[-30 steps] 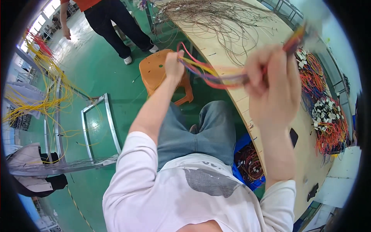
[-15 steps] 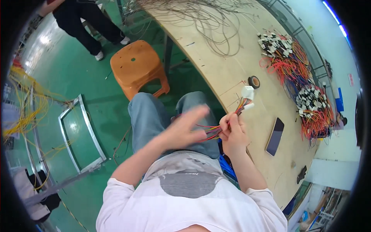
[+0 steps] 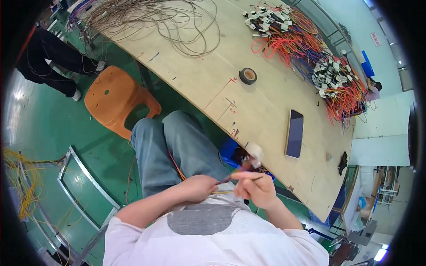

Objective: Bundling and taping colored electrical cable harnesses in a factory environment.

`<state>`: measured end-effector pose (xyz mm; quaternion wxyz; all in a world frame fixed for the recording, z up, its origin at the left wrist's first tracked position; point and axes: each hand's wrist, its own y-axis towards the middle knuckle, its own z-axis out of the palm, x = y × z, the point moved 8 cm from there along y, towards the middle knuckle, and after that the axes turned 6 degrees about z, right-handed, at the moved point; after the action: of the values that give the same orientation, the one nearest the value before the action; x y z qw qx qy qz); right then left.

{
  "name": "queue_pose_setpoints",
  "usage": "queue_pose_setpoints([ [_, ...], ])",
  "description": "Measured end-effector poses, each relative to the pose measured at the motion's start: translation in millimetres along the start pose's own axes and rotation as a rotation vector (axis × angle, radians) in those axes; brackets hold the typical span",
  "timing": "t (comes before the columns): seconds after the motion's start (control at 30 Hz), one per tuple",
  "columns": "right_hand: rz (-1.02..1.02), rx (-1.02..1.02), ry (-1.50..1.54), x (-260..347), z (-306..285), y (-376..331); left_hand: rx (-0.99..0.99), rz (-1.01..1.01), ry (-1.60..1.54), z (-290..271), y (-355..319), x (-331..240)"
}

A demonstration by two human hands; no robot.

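Black phone (image 3: 294, 133) flat on wooden bench (image 3: 266, 106); tape roll (image 3: 247, 76) nearby. Orange stool (image 3: 117, 99) on green floor (image 3: 53, 133).

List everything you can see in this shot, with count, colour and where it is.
Wire bundle: one, red and dark with a white plug at the tip, held between both hands over the lap.
Table: one, pale wood, running from top left to lower right.
Tape roll: one, black, mid table.
Phone: one, black, on the table near the right hand.
Harness heaps: two, red and orange with white plugs, far side of the table.
Loose wire: one tangle, grey-brown, table's top left end.
Stool: one, orange, on the green floor.
Bin: one, blue, under the table.
Left hand: pinching the wires.
Right hand: gripping the wires.
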<state>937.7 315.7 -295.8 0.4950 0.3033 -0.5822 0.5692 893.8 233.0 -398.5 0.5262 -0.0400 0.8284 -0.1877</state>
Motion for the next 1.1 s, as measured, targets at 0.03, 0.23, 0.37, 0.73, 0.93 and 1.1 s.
queue_pose_setpoints([
  [0.03, -0.002, 0.090, -0.143, 9.3, 6.5, 0.8, 0.147, -0.018, 0.027, -1.7, 13.1, -9.3],
  [0.23, -0.040, 0.070, -0.133, 22.3, 20.9, 45.9, -0.149, 0.235, -0.189, 3.7, 68.7, 12.8],
  [0.37, 0.023, 0.063, -0.081, 30.1, 17.8, 60.4, -0.554, -0.027, -0.425, -63.6, 10.4, 25.4],
  [0.73, -0.414, 0.151, -0.614, 89.7, 78.6, 87.0, -0.739, 0.151, -1.545, -106.4, -108.2, -48.7],
  [0.93, -0.352, 0.234, -0.659, 89.9, 94.8, 93.5, -0.669, 0.220, -1.687, -110.2, -115.4, -50.0],
  [1.1, -0.355, 0.248, -0.710, 90.6, 101.9, 96.7, -0.627, 0.323, -1.774, -109.8, -117.1, -46.1],
])
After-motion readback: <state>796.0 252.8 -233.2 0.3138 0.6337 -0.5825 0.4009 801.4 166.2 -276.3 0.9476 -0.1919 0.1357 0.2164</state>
